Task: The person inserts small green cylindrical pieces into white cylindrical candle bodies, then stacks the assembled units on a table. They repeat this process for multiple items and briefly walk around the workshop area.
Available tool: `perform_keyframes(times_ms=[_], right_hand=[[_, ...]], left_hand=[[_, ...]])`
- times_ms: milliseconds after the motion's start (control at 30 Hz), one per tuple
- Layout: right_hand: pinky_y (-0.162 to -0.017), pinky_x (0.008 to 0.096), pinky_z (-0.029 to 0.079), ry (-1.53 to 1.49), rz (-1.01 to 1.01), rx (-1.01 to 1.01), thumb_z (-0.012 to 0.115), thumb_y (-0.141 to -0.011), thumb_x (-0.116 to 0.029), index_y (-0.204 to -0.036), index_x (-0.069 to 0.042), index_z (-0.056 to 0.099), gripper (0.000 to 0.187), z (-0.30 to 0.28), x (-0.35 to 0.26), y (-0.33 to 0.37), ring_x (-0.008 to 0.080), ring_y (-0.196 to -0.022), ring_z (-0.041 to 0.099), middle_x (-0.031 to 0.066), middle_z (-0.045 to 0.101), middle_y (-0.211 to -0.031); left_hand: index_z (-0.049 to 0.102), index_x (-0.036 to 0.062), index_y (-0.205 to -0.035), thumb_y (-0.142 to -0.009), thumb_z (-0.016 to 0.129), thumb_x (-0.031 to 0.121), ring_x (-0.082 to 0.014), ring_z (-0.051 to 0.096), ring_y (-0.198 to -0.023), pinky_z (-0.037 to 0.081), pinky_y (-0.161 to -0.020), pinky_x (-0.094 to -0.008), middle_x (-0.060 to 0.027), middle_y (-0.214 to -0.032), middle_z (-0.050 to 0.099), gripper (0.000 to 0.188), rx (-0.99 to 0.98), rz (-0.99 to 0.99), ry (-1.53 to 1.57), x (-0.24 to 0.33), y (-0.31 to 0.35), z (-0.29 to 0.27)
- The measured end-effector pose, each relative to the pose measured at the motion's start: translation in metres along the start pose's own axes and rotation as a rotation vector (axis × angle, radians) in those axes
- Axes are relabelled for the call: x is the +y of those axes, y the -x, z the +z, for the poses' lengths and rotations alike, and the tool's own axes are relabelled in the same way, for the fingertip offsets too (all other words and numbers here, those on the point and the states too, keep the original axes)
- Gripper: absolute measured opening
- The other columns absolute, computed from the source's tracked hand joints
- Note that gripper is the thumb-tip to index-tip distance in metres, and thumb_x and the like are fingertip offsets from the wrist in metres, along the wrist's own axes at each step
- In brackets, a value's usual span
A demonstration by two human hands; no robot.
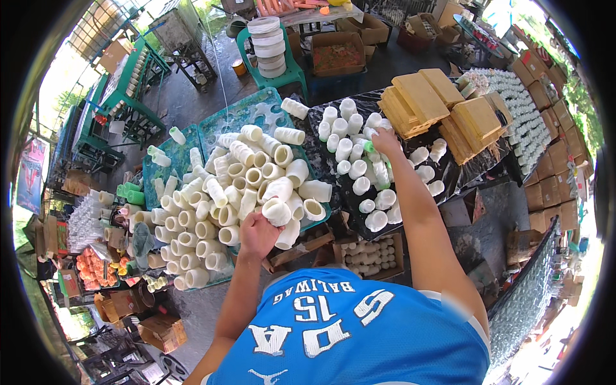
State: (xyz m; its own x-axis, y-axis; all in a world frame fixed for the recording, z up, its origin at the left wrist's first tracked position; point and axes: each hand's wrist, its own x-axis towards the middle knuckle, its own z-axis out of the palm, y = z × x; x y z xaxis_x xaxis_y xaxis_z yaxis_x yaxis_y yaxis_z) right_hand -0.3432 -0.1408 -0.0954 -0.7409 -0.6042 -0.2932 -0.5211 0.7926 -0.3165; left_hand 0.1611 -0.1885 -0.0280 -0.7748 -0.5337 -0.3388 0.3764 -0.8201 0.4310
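We see smooth, matt, wax-like pale cylinders [218, 191] heaped left of centre, over a turquoise tabletop [224, 119] with a worn, blotchy finish. Right of centre, we notice glossy, wrinkled black plastic sheeting [463, 168] under matt, wood-like yellow blocks [410, 96]. At the top we find a smooth green plastic chair [292, 76]; at the right, dull cardboard boxes [550, 192]; at the bottom, a blue cloth jersey [410, 337].

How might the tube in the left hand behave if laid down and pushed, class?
The tube would probably roll, given its rounded side. It may be light for its size: the heaped tubes look hollow. It is probably fairly stiff, since those keep their round ends even when piled.
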Motion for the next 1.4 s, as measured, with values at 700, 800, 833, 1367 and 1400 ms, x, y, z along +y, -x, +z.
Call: perform_keyframes(times_ms=[700, 800, 833, 1367, 1400], right_hand=[[-0.1, 0.0269, 0.047, -1.77, -0.196, -0.47, 0.071, -0.102, -0.025, -0.137, 0.001, 0.057, 0.045, 0.049, -0.14, 0.363, 0.0082, -0.111, 0.061, 0.0031, 0.067, -0.124], [-0.092, 0.0254, 0.051, -1.607, -0.173, -0.337, 0.077, -0.097, -0.014, -0.126, -0.001, 0.066, 0.034, 0.05, -0.164, 0.366, 0.0077, -0.102, 0.064, 0.0016, 0.07, -0.114], [-0.092, 0.0257, 0.052, -1.56, -0.193, -0.306, 0.077, -0.097, -0.013, -0.126, -0.001, 0.067, 0.033, 0.054, -0.171, 0.364, 0.0078, -0.103, 0.065, 0.0018, 0.071, -0.115], [-0.062, 0.0279, 0.038, -0.963, -0.496, 0.171, 0.075, -0.074, 0.005, -0.082, -0.007, 0.046, 0.032, 0.098, -0.286, 0.34, 0.0093, -0.073, 0.04, -0.0026, 0.045, -0.075], [-0.062, 0.0283, 0.039, -0.948, -0.5, 0.132, 0.075, -0.074, 0.005, -0.085, -0.006, 0.048, 0.031, 0.095, -0.296, 0.342, 0.0099, -0.072, 0.041, -0.0016, 0.047, -0.075]], left_hand=[[0.068, 0.0047, -0.126, -0.091, 0.08, 0.009, -0.0115, 0.07, -0.101, 0.057, -0.088, -0.0269, -0.0063, -0.114, 0.073, 0.038, -0.324, 0.053, -0.719, -0.011, -0.025, 0.046], [0.069, 0.0043, -0.114, -0.088, 0.08, 0.006, -0.0102, 0.07, -0.09, 0.056, -0.079, -0.0254, -0.0044, -0.1, 0.074, 0.029, -0.195, 0.22, -0.905, 0.006, -0.016, 0.047], [0.068, 0.0044, -0.112, -0.088, 0.08, 0.006, -0.0098, 0.07, -0.089, 0.056, -0.078, -0.0252, -0.0041, -0.099, 0.073, 0.027, -0.129, 0.27, -0.977, 0.014, -0.013, 0.048], [0.053, 0.0006, -0.136, -0.086, 0.063, -0.009, -0.0378, 0.053, -0.119, 0.045, -0.104, -0.0425, -0.0217, -0.126, 0.047, 0.052, 0.212, 0.719, -1.422, 0.066, 0.073, 0.024], [0.05, 0.0006, -0.14, -0.088, 0.061, -0.009, -0.0362, 0.052, -0.122, 0.043, -0.107, -0.0414, -0.021, -0.129, 0.046, 0.055, 0.218, 0.683, -1.356, 0.068, 0.072, 0.013]])
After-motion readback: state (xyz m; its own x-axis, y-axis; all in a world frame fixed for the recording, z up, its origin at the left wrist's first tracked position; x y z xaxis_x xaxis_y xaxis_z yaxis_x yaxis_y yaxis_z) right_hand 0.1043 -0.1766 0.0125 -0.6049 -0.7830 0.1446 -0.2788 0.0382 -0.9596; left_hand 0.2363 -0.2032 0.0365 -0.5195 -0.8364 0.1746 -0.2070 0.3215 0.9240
